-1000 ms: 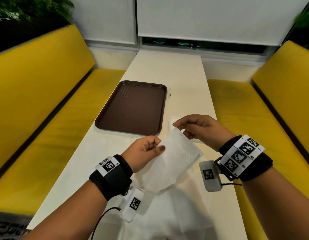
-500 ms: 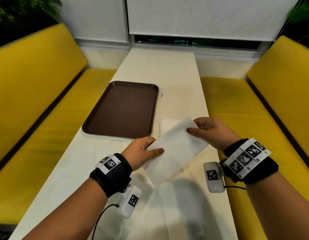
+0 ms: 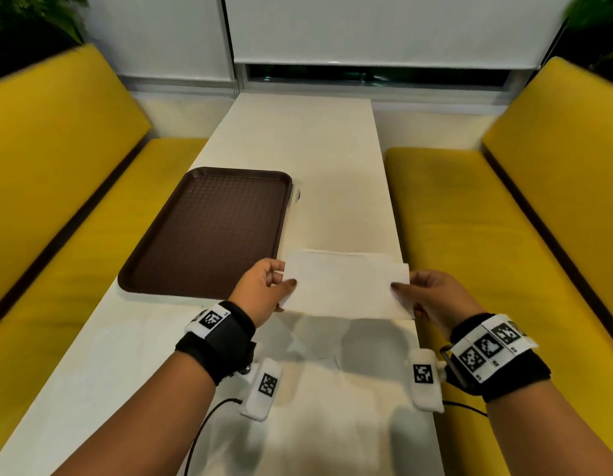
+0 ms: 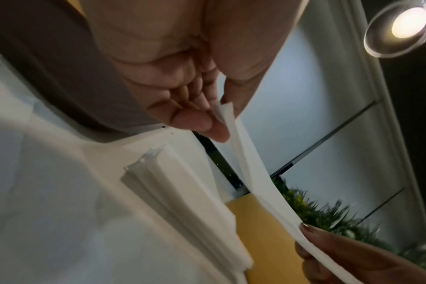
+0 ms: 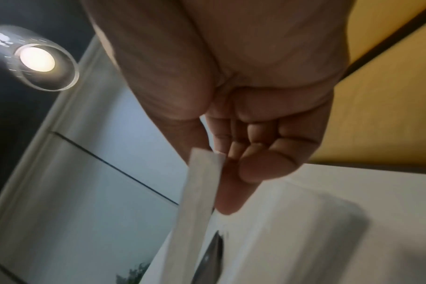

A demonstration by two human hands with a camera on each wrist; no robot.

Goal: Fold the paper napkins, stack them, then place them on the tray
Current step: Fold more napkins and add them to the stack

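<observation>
I hold a white folded napkin (image 3: 346,290) level above the table, stretched between both hands. My left hand (image 3: 281,284) pinches its left end, thumb on top, and my right hand (image 3: 401,291) pinches the right end. The left wrist view shows the napkin (image 4: 255,182) edge-on, pinched by the left hand (image 4: 218,117). The right wrist view shows the right hand (image 5: 221,159) pinching the napkin (image 5: 200,192). A stack of folded napkins (image 4: 182,201) lies on the table right under it; its far edge (image 3: 336,255) shows. The brown tray (image 3: 209,231) lies to the left with nothing on it.
Several unfolded white napkins (image 3: 315,369) lie on the white table (image 3: 308,142) near my wrists. Yellow benches (image 3: 504,235) run along both long sides. A window with a lowered blind (image 3: 384,29) closes the far end.
The napkin went from hanging tilted between my hands to being held level and stretched wide. Both hands carried it forward over the stack of folded napkins.
</observation>
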